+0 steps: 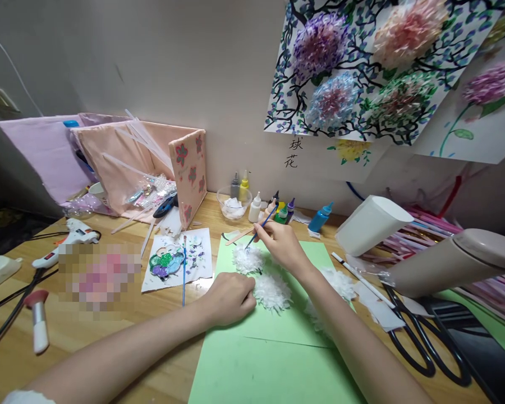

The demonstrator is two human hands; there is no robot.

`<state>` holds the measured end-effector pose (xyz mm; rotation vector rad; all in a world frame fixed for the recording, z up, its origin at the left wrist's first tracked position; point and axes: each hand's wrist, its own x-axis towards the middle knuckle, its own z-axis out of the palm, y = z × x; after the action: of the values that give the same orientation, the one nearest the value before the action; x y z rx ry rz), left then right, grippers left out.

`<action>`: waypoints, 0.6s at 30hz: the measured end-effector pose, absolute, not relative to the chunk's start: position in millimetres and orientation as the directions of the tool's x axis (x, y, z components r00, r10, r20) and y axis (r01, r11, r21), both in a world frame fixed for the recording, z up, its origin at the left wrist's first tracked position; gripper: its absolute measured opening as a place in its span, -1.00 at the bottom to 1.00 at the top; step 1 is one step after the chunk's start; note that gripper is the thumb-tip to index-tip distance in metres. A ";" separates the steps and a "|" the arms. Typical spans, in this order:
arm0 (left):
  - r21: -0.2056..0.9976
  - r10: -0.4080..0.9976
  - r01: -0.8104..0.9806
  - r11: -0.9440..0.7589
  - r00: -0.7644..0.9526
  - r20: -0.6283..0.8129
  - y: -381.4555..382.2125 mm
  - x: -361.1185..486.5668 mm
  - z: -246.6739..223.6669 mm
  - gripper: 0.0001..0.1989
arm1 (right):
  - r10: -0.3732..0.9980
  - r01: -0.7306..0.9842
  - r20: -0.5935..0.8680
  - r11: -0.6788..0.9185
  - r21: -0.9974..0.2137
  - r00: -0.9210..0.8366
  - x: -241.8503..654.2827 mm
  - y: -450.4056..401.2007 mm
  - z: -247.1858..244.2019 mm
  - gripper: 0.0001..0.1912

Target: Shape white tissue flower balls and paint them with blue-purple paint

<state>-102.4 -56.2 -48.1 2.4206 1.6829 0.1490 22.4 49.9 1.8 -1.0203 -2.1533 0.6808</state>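
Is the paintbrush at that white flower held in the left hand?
No, the right hand holds the blue paintbrush with its tip at the white flower, and the left hand is curled nearby.

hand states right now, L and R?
Left hand: fingers curled closed over the green paper; can't tell if anything is inside.
Right hand: closed, holding a blue brush, tip at a white flower.

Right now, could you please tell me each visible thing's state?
Blue paintbrush: tilted, tip down
Right hand: closed on blue paintbrush
Left hand: curled over green paper
White flowers: fluffy, some partly hidden
Second paintbrush: lying across stained sheet
Pink box: open, things inside
Glue gun: lying on table
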 end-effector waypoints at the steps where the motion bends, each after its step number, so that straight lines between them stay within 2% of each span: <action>1: 0.213 0.936 0.917 -0.337 0.350 -0.026 -56.1 -102.4 -48.1 -0.86 | 0.805 0.466 0.342 0.569 -0.678 -0.485 21.9 49.7 1.2 -0.63; 18: 0.236 0.939 0.916 -0.323 0.342 -0.041 -57.2 -102.5 -47.2 -0.87 | 0.807 0.483 0.340 0.569 -0.665 -0.483 21.7 49.9 -0.8 -0.59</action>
<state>-102.5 -57.2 -47.2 2.3867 1.6800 0.1519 21.7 49.9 -0.8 -1.0257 -2.1613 0.6545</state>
